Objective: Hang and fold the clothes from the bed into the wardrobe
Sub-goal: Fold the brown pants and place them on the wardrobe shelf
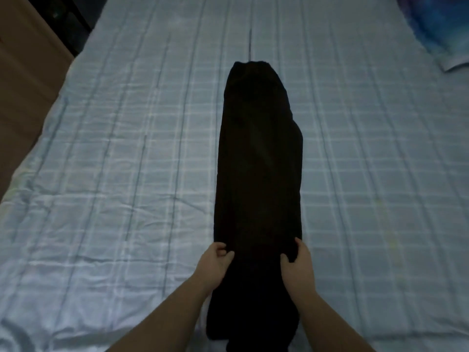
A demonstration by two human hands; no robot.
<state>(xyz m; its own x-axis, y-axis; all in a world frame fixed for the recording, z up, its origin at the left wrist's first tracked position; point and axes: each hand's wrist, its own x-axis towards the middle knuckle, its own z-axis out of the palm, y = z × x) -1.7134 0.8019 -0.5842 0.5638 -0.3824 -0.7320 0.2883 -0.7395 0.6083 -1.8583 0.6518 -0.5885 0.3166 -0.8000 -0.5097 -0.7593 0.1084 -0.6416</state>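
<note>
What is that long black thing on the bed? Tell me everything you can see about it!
It is a black garment, soft cloth folded into one long narrow strip. It lies flat along the middle of the bed, on a pale blue checked sheet, reaching from the near edge away toward the far end, where it narrows slightly. It is too dark to make out seams or pockets. The left hand grips its left edge and the right hand grips its right edge, both near the close end.
</note>
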